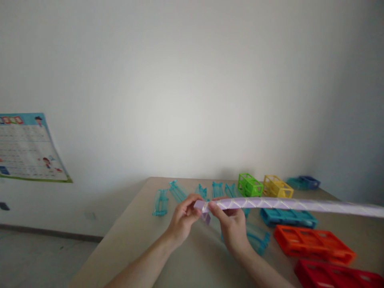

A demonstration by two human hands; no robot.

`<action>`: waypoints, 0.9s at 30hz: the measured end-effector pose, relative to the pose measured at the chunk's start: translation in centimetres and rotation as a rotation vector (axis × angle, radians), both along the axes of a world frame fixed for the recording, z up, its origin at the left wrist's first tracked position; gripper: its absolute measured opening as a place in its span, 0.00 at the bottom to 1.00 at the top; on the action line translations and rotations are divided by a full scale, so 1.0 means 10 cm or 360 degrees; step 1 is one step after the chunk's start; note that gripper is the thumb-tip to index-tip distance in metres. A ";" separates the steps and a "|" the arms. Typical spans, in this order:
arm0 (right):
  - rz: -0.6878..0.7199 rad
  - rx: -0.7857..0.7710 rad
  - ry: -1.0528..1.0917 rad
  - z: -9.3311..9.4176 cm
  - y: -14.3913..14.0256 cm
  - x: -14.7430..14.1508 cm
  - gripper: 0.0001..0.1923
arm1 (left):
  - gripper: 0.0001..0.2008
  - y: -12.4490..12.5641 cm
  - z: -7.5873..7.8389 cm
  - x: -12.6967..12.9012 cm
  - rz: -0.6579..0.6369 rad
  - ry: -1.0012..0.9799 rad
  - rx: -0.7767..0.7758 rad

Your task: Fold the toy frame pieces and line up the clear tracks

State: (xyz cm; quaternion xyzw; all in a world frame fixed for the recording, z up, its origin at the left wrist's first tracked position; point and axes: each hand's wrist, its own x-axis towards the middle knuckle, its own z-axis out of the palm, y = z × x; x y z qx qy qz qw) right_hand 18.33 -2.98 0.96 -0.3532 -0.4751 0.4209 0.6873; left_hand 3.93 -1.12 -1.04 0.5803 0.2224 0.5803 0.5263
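Gripping a lilac strip (270, 203) above a crowded table (129, 240)

Both hands were closed on the strip near its left end, just below and right of the frame's centre. The left hand (183, 218) pinched the very tip between thumb and fingers. The right hand (232, 226) gripped it just beside, thumb laid on the near face, the other fingers mostly hidden behind. From there the strip, crossed by pale zigzag lines, ran in a shallow arch to the right edge of the frame. A short lilac tab (206, 218) hung below it, between the hands; how it joined the strip could not be told.

Behind the hands, several clear teal pieces lay on the table, one (161, 202) well to the left, another (258, 239) partly hidden by the right wrist. Farther right stood a green frame (250, 185) and, beside it, a yellow frame (277, 187), with a navy piece (309, 182) near the wall (192, 88). Below the strip, toward the lower right corner, came a teal rack (288, 218), an orange rack (313, 244) and a red rack (336, 276), the last cut off by the frame. A poster (27, 150) hung at middle left.
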 end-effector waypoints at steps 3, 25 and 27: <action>0.0117 0.0001 0.0086 -0.06 0.03 -0.01 0.14 | 0.22 -0.01 0.02 0.00 -0.0049 0.0026 0.0010; 0.0218 -0.0066 0.0577 -0.07 0.07 0.05 0.13 | 0.18 -0.10 0.05 0.06 -0.0530 -0.0317 -0.0466; 0.0231 -0.0066 0.0503 -0.09 0.07 0.05 0.13 | 0.17 -0.10 0.05 0.06 -0.0551 -0.0346 -0.0482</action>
